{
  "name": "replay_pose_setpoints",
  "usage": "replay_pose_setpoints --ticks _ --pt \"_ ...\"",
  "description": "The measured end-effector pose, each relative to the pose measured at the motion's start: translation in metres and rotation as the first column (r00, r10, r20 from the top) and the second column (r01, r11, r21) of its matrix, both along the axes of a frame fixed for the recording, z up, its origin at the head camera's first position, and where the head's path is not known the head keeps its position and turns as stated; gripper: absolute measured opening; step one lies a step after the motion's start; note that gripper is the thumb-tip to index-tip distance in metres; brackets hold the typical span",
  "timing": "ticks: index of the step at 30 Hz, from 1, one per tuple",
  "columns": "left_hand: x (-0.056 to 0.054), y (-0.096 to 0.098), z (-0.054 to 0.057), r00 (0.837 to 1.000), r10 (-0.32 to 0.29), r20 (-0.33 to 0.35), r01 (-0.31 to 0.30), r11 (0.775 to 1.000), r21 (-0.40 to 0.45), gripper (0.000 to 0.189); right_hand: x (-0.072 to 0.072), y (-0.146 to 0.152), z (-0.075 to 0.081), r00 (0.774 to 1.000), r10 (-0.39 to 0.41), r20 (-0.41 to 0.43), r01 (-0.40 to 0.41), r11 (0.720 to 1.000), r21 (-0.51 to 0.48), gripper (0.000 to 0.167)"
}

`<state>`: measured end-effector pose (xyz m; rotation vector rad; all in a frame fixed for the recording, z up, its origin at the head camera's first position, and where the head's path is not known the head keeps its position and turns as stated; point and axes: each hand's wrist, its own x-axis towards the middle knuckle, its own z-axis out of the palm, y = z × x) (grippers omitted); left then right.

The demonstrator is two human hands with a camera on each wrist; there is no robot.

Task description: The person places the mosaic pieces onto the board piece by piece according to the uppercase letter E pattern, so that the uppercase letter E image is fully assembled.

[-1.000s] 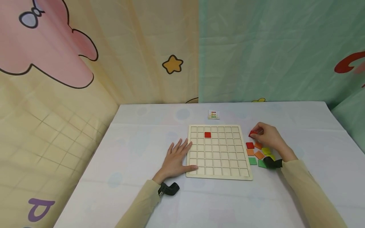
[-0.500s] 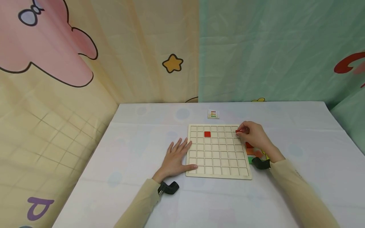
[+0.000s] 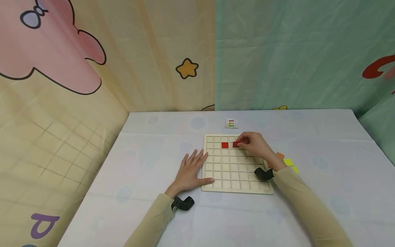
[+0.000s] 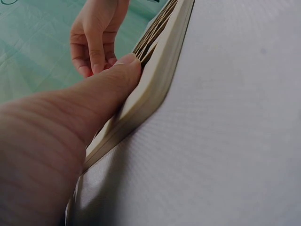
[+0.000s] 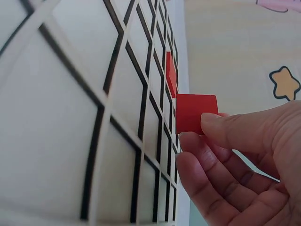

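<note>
A pale wooden grid board [image 3: 229, 188] lies on the table. One red square tile [image 3: 225, 145] sits in a cell of its second row from the back. My right hand [image 3: 254, 145] is over the board's back right part and pinches another red square tile [image 5: 195, 113] between thumb and fingers, just to the right of the placed one. In the right wrist view the held tile stands on edge against the grid. My left hand [image 3: 188, 173] rests with spread fingers on the board's left edge, its thumb [image 4: 117, 77] lying over the front left corner.
Orange tiles [image 3: 280, 155] and yellow tiles [image 3: 288, 162] lie right of the board, partly behind my right forearm. A small card [image 3: 231, 123] with a coloured grid pattern lies beyond the board. Printed curtains [image 3: 154, 68] hang behind the white-covered table [image 3: 148, 154].
My right hand has carried the red tile leftward from beside the tile pile to over the board, close to the placed red tile. My left hand has stayed on the board's edge.
</note>
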<state>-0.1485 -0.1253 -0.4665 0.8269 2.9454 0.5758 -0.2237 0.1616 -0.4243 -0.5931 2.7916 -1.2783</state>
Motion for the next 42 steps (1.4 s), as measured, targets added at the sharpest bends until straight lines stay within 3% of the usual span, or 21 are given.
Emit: replay_pose_setpoints --ticks 12,20,30,36,42 --pt "-0.001 0.003 -0.002 1.000 0.014 0.004 -0.014 1.000 -0.018 0.095 -0.003 -0.010 -0.004 1.000 0.006 -0.018 -0.005 0.997 0.073 0.005" --pt "0.000 0.002 0.000 1.000 0.016 0.004 -0.016 1.000 -0.018 0.095 0.000 -0.006 -0.004 0.993 0.088 -0.074 -0.075 0.985 0.155 0.020" --pt "0.001 0.001 0.001 1.000 0.016 0.000 -0.016 1.000 -0.013 0.095 0.001 -0.006 -0.005 0.994 0.095 -0.056 -0.075 0.956 0.284 0.032" --pt "0.001 0.001 0.000 1.000 0.017 -0.004 -0.017 1.000 -0.002 0.095 0.003 -0.003 -0.005 0.989 0.135 -0.065 -0.111 0.952 0.285 0.033" --pt "0.000 0.001 -0.001 1.000 0.015 -0.002 -0.015 1.000 -0.005 0.095 0.008 0.012 -0.005 0.979 0.197 -0.058 -0.183 0.964 0.192 0.036"
